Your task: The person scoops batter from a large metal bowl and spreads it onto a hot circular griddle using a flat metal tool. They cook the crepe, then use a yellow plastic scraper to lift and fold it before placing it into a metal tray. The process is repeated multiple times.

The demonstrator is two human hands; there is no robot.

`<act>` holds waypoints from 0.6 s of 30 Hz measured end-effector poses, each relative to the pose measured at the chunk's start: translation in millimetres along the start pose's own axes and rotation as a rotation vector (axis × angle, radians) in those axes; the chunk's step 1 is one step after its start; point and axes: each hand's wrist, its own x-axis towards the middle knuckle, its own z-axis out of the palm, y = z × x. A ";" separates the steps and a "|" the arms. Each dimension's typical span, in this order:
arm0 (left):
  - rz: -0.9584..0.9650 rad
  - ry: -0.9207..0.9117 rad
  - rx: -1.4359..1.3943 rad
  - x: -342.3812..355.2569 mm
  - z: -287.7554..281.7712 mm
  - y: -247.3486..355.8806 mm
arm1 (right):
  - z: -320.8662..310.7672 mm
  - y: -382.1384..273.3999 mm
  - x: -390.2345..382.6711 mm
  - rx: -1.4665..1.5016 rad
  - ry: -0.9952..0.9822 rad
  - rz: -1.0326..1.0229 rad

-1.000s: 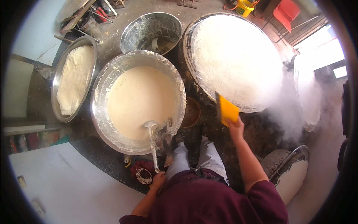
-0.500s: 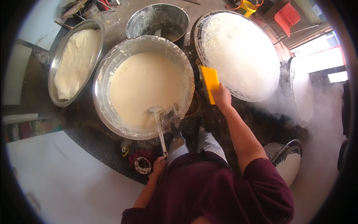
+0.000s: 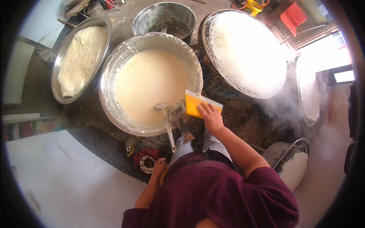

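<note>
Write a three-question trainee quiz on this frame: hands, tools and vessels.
1. True or false: the right hand holds the yellow scraper at the rim of the batter basin.
2. Which vessel holds the dough lump? A) the oval steel pan B) the empty steel bowl C) the round griddle
3. Fill in: the ladle rests with its scoop in the ____.

Key: 1 true; 2 A; 3 batter. The left hand is low by the apron, apart from the ladle; whether it grips anything is unclear.
</note>
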 end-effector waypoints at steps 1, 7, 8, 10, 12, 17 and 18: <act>-0.002 -0.014 -0.047 -1.0 0.3 2.1 | 2.7 0.8 3.4 -0.077 -0.045 0.031; -0.051 -0.014 -0.088 -16.7 11.4 12.6 | 22.4 42.9 108.4 -0.004 -0.060 0.317; -0.092 -0.012 -0.099 -20.3 12.9 14.7 | 26.8 47.6 125.0 0.013 -0.100 0.357; -0.085 0.001 -0.132 -26.8 15.5 17.7 | 31.5 62.4 149.3 0.235 -0.031 0.546; -0.111 0.013 -0.184 -30.9 17.5 18.1 | 35.1 77.6 156.0 0.550 0.058 0.742; -0.097 0.024 -0.124 -27.1 21.4 7.6 | 39.5 95.9 104.8 0.600 0.039 0.768; -0.085 0.023 -0.172 -24.3 23.9 4.3 | 39.4 93.1 94.1 0.556 0.013 0.742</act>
